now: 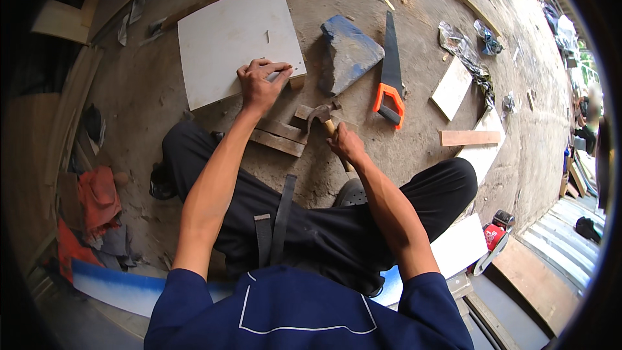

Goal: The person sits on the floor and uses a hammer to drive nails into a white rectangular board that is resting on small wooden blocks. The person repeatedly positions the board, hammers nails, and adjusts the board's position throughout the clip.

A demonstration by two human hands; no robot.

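A white board [223, 42] lies flat in front of me, its right edge raised on a piece of wood [297, 82]. Over its near right corner, my left hand [262, 85] is closed in a pinch. Whatever sits between those fingertips is too small to make out. Farther up on the board rests a thin nail [268, 37]. My right hand [348, 142] grips the wooden handle of a claw hammer [322, 113], whose metal head is just off the board's near right corner, above some wood offcuts [278, 137].
Right of the board are a blue-stained stone block [350, 52] and a handsaw [391, 58] with an orange and black handle. Beyond lie a white panel piece [451, 89], a wooden strip [470, 138] and crumpled plastic [457, 39]. A red power tool [494, 236] sits at lower right, orange cloth [98, 198] at left.
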